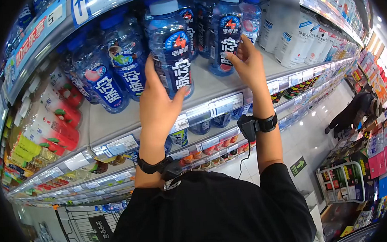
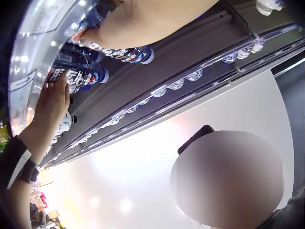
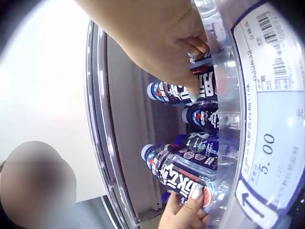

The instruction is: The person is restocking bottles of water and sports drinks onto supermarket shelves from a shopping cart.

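Note:
My left hand point(image 1: 159, 106) grips the lower part of a blue drink bottle point(image 1: 169, 47) with a pale blue cap, thumb across the front of its label and fingers along its left side. This bottle point(image 3: 174, 167) stands slightly forward of its neighbours in the right wrist view. Further right, my right hand point(image 1: 250, 68) holds a similar blue bottle point(image 1: 227, 28) low on its right side, the thumb on the label. Both bottles are upright at the front of the shelf point(image 1: 213, 86). Part of the right hand's fingers is hidden behind the thumb.
More blue bottles point(image 1: 105, 88) stand left and behind. White bottles point(image 1: 288, 44) line the right side, and bottles with red fruit labels point(image 1: 56, 125) the far left. Price tags point(image 1: 228, 104) run along the shelf edge. A shopping cart point(image 1: 82, 230) is below left; a person point(image 1: 357, 111) bends in the aisle.

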Motion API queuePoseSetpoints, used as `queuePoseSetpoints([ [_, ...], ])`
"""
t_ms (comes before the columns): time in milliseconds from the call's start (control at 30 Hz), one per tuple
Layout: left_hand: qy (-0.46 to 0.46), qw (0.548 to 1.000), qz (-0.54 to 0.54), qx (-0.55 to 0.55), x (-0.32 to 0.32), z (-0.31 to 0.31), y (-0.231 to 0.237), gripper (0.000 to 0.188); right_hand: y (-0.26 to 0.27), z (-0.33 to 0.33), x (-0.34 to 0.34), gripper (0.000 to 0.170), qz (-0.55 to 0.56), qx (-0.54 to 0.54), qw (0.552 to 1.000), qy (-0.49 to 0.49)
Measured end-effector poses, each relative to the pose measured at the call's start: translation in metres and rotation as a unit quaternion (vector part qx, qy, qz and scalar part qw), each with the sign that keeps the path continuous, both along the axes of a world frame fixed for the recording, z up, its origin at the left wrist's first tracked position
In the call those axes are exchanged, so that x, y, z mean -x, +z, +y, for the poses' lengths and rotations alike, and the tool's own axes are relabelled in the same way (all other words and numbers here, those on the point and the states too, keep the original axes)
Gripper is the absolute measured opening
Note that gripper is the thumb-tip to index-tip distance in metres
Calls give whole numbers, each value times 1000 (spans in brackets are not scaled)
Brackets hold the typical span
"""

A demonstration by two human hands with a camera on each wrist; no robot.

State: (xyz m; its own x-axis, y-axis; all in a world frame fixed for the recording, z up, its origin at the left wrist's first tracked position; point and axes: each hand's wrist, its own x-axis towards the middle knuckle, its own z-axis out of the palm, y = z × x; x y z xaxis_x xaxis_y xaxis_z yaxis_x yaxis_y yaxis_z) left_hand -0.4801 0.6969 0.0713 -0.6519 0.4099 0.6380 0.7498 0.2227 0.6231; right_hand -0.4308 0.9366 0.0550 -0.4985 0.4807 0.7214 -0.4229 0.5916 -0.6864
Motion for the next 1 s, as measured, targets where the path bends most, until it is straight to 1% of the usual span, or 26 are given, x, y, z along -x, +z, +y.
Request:
queuePoseSetpoints([
  [100, -19, 999, 41, -3, 2, 6, 2, 87, 6, -11, -8, 70, -44, -89, 989, -109],
  [167, -20, 999, 25, 6, 1, 7, 2, 87, 9, -16, -12, 72, -75, -159, 965, -195],
  [200, -22, 999, 28, 2, 1, 7, 1, 87, 12, -21, -15, 75, -87, -173, 958, -211],
  [267, -20, 999, 40, 3, 3, 7, 1, 89, 20, -32, -19, 80, -106, -197, 944, -243],
  [367, -19, 998, 51, 7, 2, 8, 2, 89, 30, -46, -18, 89, -204, -134, 940, -238],
  [400, -13, 999, 37, 20, 1, 7, 3, 90, 25, -47, -13, 95, -175, -190, 921, -292],
  [500, 35, 994, 92, 39, 0, 7, -1, 89, 25, -53, -4, 92, -212, -193, 888, -360],
  [600, 76, 987, 131, 56, -8, -1, 1, 84, 25, -56, -2, 87, -230, -204, 873, -380],
  [700, 82, 984, 148, 60, -4, -5, -4, 80, 23, -52, -3, 83, -205, -221, 891, -339],
  [800, 43, 990, 129, 39, 2, -3, -5, 80, 25, -54, -6, 80, -221, -212, 894, -328],
  [900, 12, 990, 136, 30, 4, -7, -5, 81, 22, -53, -5, 80, -200, -209, 905, -311],
  [933, 2, 992, 121, 33, 4, -9, -4, 80, 28, -61, -7, 76, -245, -166, 904, -310],
  [1000, -34, 993, 101, 40, 5, -16, -1, 77, 22, -67, -13, 71, -154, -209, 910, -323],
])
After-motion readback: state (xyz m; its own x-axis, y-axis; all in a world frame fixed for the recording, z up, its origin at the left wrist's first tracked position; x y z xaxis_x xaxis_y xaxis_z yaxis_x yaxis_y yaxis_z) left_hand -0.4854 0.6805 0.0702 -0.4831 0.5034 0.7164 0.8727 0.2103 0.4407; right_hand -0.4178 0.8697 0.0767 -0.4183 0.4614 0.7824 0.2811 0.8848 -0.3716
